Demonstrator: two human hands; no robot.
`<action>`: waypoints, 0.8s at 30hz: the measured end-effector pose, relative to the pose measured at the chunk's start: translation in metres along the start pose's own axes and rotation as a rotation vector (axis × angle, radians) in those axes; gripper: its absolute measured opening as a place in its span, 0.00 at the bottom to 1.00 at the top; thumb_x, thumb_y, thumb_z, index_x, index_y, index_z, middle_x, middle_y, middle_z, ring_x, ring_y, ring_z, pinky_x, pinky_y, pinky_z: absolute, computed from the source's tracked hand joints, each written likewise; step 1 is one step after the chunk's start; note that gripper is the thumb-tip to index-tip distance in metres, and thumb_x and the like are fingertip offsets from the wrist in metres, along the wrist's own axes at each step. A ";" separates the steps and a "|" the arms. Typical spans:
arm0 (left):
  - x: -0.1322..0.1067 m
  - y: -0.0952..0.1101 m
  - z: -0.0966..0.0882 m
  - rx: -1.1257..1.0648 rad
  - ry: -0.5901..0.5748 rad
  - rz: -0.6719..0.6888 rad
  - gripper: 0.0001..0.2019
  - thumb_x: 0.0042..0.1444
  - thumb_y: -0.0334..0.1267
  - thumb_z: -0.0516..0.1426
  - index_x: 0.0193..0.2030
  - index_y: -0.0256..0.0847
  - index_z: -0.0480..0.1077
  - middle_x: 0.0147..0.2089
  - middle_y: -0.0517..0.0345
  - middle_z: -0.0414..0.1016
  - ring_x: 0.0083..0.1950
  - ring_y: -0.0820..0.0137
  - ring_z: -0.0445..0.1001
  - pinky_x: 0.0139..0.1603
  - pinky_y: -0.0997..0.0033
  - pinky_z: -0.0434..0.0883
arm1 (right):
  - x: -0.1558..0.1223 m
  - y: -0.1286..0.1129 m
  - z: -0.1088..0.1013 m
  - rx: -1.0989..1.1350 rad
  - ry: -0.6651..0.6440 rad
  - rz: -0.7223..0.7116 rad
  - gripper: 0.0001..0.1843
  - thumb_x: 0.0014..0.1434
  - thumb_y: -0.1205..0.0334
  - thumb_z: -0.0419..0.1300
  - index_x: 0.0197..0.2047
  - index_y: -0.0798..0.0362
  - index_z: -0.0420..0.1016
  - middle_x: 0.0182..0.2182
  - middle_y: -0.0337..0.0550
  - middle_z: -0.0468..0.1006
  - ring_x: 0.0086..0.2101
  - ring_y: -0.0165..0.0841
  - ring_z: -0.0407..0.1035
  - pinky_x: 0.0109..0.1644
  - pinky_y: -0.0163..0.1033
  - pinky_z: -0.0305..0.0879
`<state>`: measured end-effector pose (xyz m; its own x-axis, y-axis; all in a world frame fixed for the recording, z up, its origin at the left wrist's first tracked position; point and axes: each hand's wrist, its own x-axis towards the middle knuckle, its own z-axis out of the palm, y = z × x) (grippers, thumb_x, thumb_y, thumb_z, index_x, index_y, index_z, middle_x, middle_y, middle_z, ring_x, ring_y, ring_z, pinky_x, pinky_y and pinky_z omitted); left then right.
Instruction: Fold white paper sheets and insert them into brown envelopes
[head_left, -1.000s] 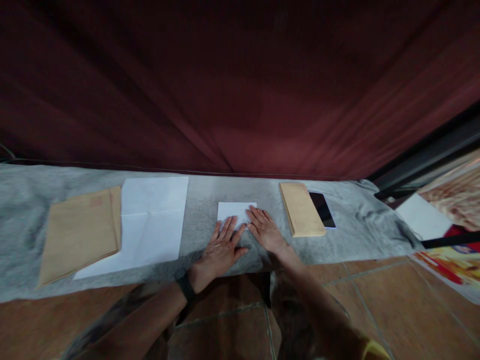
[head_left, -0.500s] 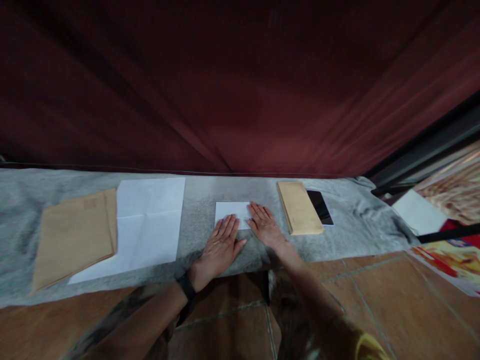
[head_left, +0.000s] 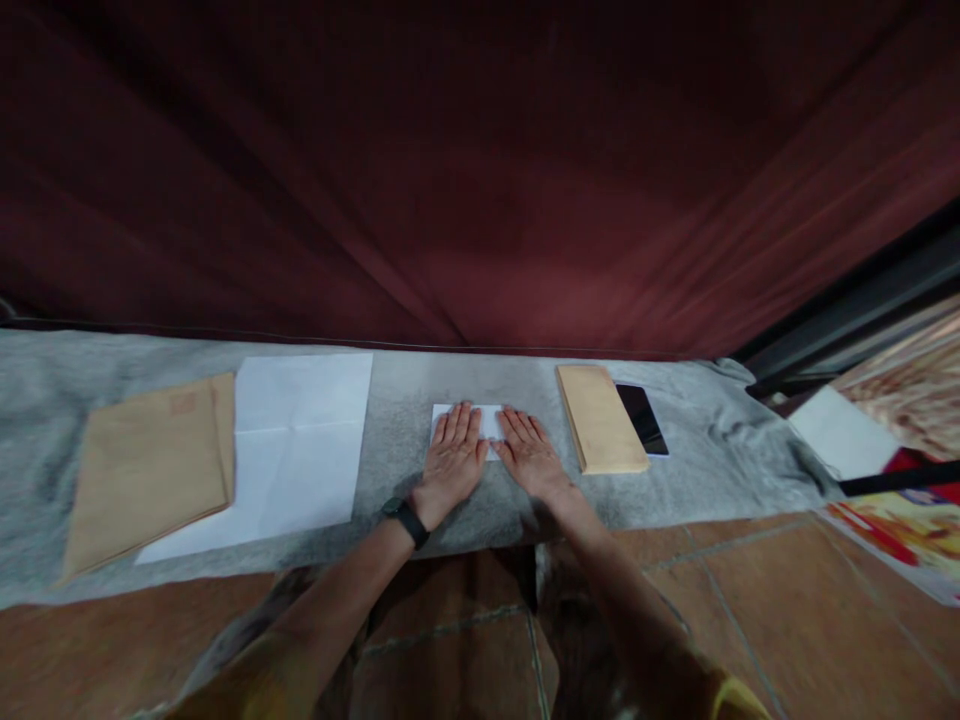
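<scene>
A small white sheet of folded paper (head_left: 489,418) lies flat on the grey cloth in front of me. My left hand (head_left: 454,455) rests palm down across its left part, fingers stretched out and pointing away from me. On its right part lies my right hand (head_left: 531,452), also flat with the fingers extended. Between the two hands a strip of the white paper shows; the rest is hidden under them. The thumbs almost meet near the paper's lower edge.
Left on the grey cloth (head_left: 405,385) are brown envelopes (head_left: 154,460) overlapping a large creased white sheet (head_left: 300,470). To the right, a stack of narrow brown envelopes (head_left: 602,420) partly covers a dark phone (head_left: 643,418). A dark red curtain (head_left: 480,220) hangs behind.
My left hand has slid forward and slightly right, further onto the white paper. My right hand stays about where it was.
</scene>
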<state>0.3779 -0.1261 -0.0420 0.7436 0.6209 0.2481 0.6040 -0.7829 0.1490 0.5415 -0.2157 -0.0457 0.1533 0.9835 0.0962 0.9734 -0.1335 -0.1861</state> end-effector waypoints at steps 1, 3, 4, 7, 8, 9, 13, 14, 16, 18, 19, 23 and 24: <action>0.001 0.000 0.000 0.004 -0.003 -0.009 0.29 0.70 0.41 0.43 0.75 0.30 0.54 0.77 0.40 0.53 0.79 0.57 0.48 0.77 0.49 0.49 | 0.000 0.000 0.000 0.002 0.000 0.000 0.32 0.75 0.50 0.44 0.76 0.54 0.52 0.74 0.47 0.52 0.72 0.41 0.48 0.76 0.53 0.44; 0.002 -0.001 -0.001 0.010 -0.023 -0.026 0.29 0.71 0.42 0.42 0.75 0.31 0.54 0.77 0.40 0.53 0.79 0.57 0.48 0.77 0.49 0.48 | 0.000 0.000 0.000 0.001 -0.003 0.003 0.32 0.75 0.50 0.44 0.76 0.55 0.52 0.74 0.47 0.52 0.72 0.41 0.47 0.76 0.53 0.44; 0.002 -0.001 -0.002 0.012 -0.037 -0.034 0.29 0.71 0.42 0.42 0.75 0.32 0.54 0.77 0.41 0.52 0.79 0.57 0.48 0.77 0.50 0.47 | 0.000 0.000 -0.001 0.000 -0.007 0.005 0.32 0.75 0.50 0.44 0.76 0.55 0.52 0.74 0.47 0.51 0.72 0.41 0.47 0.76 0.52 0.44; 0.004 -0.004 -0.004 0.017 -0.078 -0.069 0.29 0.71 0.44 0.42 0.75 0.32 0.55 0.78 0.41 0.50 0.79 0.56 0.48 0.78 0.49 0.47 | 0.000 0.000 -0.003 -0.002 -0.018 0.008 0.32 0.75 0.50 0.45 0.76 0.55 0.52 0.74 0.47 0.51 0.72 0.41 0.47 0.76 0.53 0.44; 0.004 -0.006 -0.004 0.019 -0.090 -0.083 0.30 0.71 0.45 0.42 0.75 0.33 0.55 0.78 0.41 0.50 0.79 0.56 0.48 0.77 0.49 0.47 | 0.000 0.001 -0.004 -0.001 -0.022 0.008 0.32 0.75 0.50 0.45 0.76 0.54 0.51 0.74 0.47 0.51 0.72 0.41 0.47 0.76 0.53 0.44; 0.004 -0.008 -0.004 0.022 -0.098 -0.096 0.30 0.71 0.45 0.42 0.75 0.32 0.55 0.78 0.41 0.50 0.79 0.55 0.48 0.77 0.48 0.47 | 0.000 0.001 -0.005 0.000 -0.027 0.008 0.33 0.74 0.49 0.45 0.76 0.54 0.51 0.74 0.47 0.51 0.72 0.42 0.47 0.76 0.53 0.44; 0.001 -0.018 -0.005 0.046 -0.082 -0.118 0.31 0.71 0.48 0.41 0.75 0.33 0.55 0.77 0.41 0.52 0.78 0.55 0.50 0.76 0.48 0.50 | -0.002 0.004 -0.009 0.006 -0.049 0.010 0.34 0.74 0.48 0.45 0.76 0.56 0.51 0.74 0.46 0.51 0.73 0.41 0.46 0.76 0.52 0.44; 0.000 -0.020 -0.006 0.055 -0.070 -0.119 0.31 0.71 0.49 0.41 0.75 0.33 0.55 0.77 0.41 0.53 0.78 0.56 0.51 0.76 0.48 0.51 | -0.003 0.005 -0.010 0.009 -0.053 0.013 0.34 0.74 0.47 0.45 0.76 0.55 0.50 0.74 0.46 0.51 0.73 0.41 0.45 0.76 0.51 0.44; -0.003 -0.025 -0.007 0.070 -0.054 -0.118 0.32 0.71 0.50 0.41 0.75 0.33 0.55 0.76 0.41 0.55 0.78 0.55 0.52 0.76 0.48 0.51 | -0.004 0.007 -0.012 0.018 -0.056 0.023 0.34 0.74 0.46 0.45 0.76 0.54 0.50 0.74 0.45 0.51 0.73 0.41 0.45 0.76 0.52 0.44; -0.005 -0.029 -0.008 0.083 -0.050 -0.115 0.32 0.71 0.51 0.41 0.74 0.33 0.56 0.76 0.40 0.55 0.77 0.55 0.53 0.75 0.48 0.52 | -0.004 0.008 -0.013 0.024 -0.055 0.033 0.35 0.74 0.45 0.46 0.76 0.53 0.50 0.74 0.45 0.51 0.73 0.41 0.46 0.76 0.52 0.45; -0.006 -0.030 -0.008 0.088 -0.050 -0.113 0.32 0.71 0.51 0.41 0.74 0.33 0.55 0.76 0.40 0.55 0.77 0.55 0.53 0.75 0.48 0.52 | -0.005 0.008 -0.013 0.027 -0.052 0.036 0.35 0.74 0.45 0.46 0.76 0.52 0.50 0.74 0.45 0.51 0.73 0.41 0.46 0.76 0.53 0.45; -0.007 -0.033 -0.010 0.103 -0.052 -0.095 0.33 0.71 0.53 0.40 0.75 0.33 0.54 0.76 0.39 0.55 0.77 0.54 0.53 0.75 0.47 0.51 | -0.005 0.007 -0.013 0.040 -0.041 0.040 0.35 0.73 0.45 0.47 0.76 0.51 0.51 0.74 0.44 0.52 0.73 0.41 0.46 0.76 0.53 0.45; -0.007 -0.033 -0.010 0.108 -0.052 -0.092 0.35 0.71 0.55 0.41 0.75 0.33 0.54 0.76 0.38 0.54 0.77 0.54 0.53 0.75 0.47 0.51 | -0.004 0.007 -0.013 0.045 -0.041 0.040 0.35 0.73 0.45 0.47 0.76 0.51 0.51 0.74 0.44 0.52 0.73 0.41 0.46 0.76 0.53 0.46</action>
<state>0.3505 -0.1050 -0.0391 0.6960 0.6930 0.1877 0.6955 -0.7157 0.0638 0.5501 -0.2226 -0.0344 0.1839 0.9818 0.0479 0.9580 -0.1681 -0.2325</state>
